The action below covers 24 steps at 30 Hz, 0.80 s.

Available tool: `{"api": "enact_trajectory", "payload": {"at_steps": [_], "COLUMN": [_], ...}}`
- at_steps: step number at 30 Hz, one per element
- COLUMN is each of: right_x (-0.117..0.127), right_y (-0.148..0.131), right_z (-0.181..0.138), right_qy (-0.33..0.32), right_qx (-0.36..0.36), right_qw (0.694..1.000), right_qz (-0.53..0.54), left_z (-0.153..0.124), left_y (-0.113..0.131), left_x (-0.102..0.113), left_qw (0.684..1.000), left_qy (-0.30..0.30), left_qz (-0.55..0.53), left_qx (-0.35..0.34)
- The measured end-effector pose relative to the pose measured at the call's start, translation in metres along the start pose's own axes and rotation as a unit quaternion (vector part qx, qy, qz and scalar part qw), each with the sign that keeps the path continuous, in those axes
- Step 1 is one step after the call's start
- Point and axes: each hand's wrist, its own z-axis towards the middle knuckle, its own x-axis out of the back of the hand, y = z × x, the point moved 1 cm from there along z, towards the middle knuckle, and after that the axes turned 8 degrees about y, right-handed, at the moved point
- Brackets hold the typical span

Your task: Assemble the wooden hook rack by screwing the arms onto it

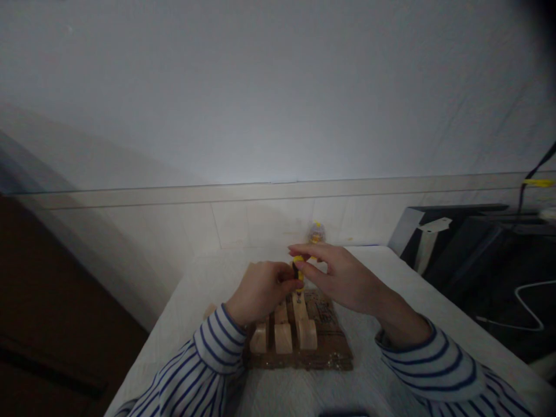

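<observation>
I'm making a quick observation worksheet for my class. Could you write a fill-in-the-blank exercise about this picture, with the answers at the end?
1. The small object pinched by the fingers of the left hand is black and ____.
2. Resting on the brown slab, the wooden pieces show ____ blocky front ends side by side.
3. Both of the person's sleeves are patterned with dark blue ____.

Missing words: yellow; three; stripes.

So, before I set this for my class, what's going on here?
The person's left hand pinches a yellow-and-black object and the right hand is at its top. Its lower end is by one of the wooden pieces on a brown slab; whether they touch is unclear. The slab lies on a white-covered table.
</observation>
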Motion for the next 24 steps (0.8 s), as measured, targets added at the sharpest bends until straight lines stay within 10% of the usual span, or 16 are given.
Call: {"api": "enact_trajectory", "payload": {"at_steps": [24], "right_x": [-0.0009], "right_y": [0.0005], "right_z": [0.0038], "right_qy": [0.002], "right_qx": [0.022], "right_qw": [0.998], "right_qz": [-0.055], "left_z": [-0.0034], "left_y": [-0.0023], "left_x": [0.0017], "left_qw": [0.999], "left_qy": [-0.012], "left_qz": [-0.012], "left_qx": [-0.030]}}
